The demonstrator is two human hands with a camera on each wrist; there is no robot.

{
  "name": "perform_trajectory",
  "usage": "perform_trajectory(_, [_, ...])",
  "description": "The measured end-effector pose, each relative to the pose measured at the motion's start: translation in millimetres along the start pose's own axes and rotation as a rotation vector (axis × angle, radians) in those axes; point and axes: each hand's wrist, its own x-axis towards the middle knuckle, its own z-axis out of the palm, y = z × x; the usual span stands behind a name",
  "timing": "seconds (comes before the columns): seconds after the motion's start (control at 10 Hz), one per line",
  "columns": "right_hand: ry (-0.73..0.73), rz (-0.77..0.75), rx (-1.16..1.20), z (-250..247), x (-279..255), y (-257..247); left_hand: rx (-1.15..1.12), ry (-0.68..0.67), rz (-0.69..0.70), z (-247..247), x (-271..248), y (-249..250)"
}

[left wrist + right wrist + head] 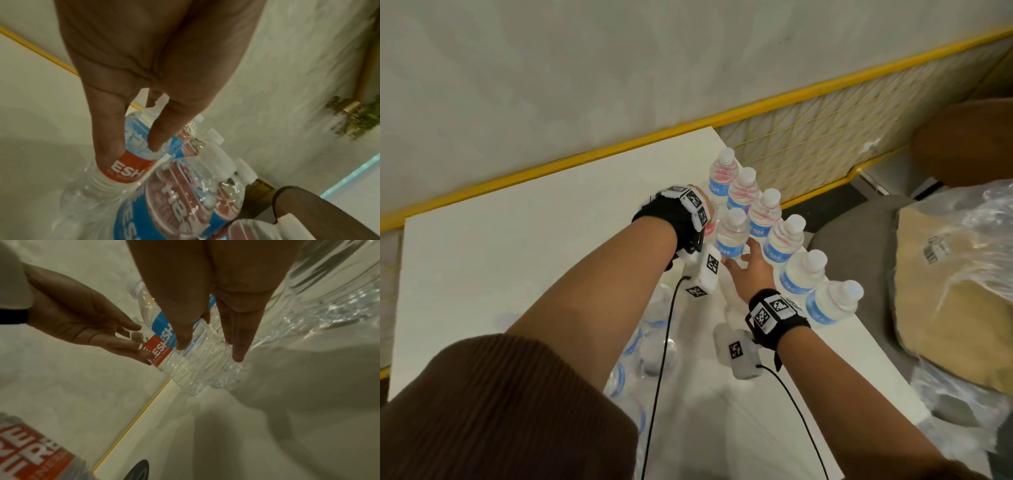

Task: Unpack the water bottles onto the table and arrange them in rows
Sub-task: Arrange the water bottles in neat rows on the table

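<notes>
Leftmost, a bare stretch of the white table [517, 246] runs back to a yellow rail [585, 156] at the foot of a pale wall. The left forearm, in a brown sleeve [493, 404], crosses this surface, its wrist carrying a black strap with coded white markers. The left hand [156, 69] reaches down with straight, slightly spread fingers [111, 138] that lie against the side of an upright water bottle [133, 162] bearing a red and blue label; the fingers touch the bottle rather than wrap it. Below the forearms, near the table's front, more bottles [640, 346] lie in clear plastic wrap.

At centre, a second upright bottle [731, 234] stands just in front of the row. The right hand [751, 274] is extended toward it, fingers straight and relaxed; in the right wrist view the fingertips [237, 356] rest on or just beside a bottle's ribbed lower body, nothing clasped. That view also shows the left hand's flat fingers at the same bottle's label.

To the right, six upright bottles form a diagonal row [774, 233] along the table's right edge, each close beside the next, white caps up. Behind the row stands a wire mesh panel [825, 147]. Rightmost, off the table, a brown cardboard box [948, 284] sits under crumpled clear plastic [993, 219], with a round brown stool [969, 144] beyond.
</notes>
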Motion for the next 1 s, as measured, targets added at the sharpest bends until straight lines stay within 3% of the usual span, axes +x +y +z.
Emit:
perform_trajectory(0.1, [-0.002,-0.017,-0.004,-3.4,0.2,0.8,-0.102,0.036,-0.064,3.1,-0.7,6.8])
perform_trajectory(0.2, [0.000,-0.019,0.023,-3.1,1.0,1.0,-0.426,0.044,-0.165,15.5,17.4,2.7])
perform_trajectory(0.3, [0.026,0.001,0.069,-0.2,4.5,1.9,-0.414,0.108,-0.140,11.5,25.1,-1.7])
perform_trajectory(0.4, [0.022,0.006,0.074,2.1,9.2,3.7,-0.379,0.079,-0.113,3.9,34.4,-13.2])
perform_trajectory(0.5, [0.017,-0.008,0.084,4.0,15.1,1.8,-0.350,0.096,-0.167,4.2,48.1,-20.9])
perform_trajectory(0.6, [-0.009,-0.011,0.072,5.7,21.8,-3.3,-0.531,0.137,-0.188,8.1,53.5,-22.3])
perform_trajectory(0.8, [-0.044,0.075,0.052,6.7,28.1,-11.5,-0.290,0.107,-0.068,-2.8,58.7,-28.7])
perform_trajectory(1.0, [-0.046,0.087,0.020,7.3,30.6,-19.0,-0.436,0.047,-0.134,2.2,73.5,-41.0])
